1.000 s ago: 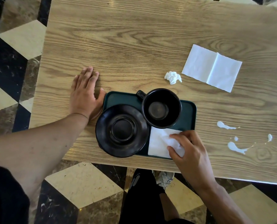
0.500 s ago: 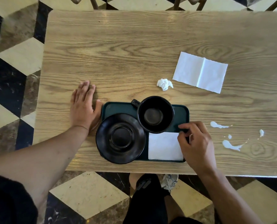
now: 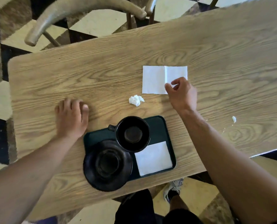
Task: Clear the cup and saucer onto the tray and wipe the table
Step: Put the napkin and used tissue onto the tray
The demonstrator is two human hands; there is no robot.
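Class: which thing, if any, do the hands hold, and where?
The right hand pinches the unfolded napkin at its near right corner. The left hand holds nothing.

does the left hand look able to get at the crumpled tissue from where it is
Probably yes. The left hand rests on bare table, and the crumpled tissue lies to its right with only wood between. The cup and tray sit nearer the person, off that path.

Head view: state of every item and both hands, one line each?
cup: upright, empty, on tray
saucer: on tray, overhanging its near-left edge
tray: flat on table
folded napkin: flat on tray
open napkin: flat on table, right hand at its corner
crumpled tissue: loose on table
spill: unwiped
left hand: resting on table
right hand: fingers curled at napkin; grip unclear
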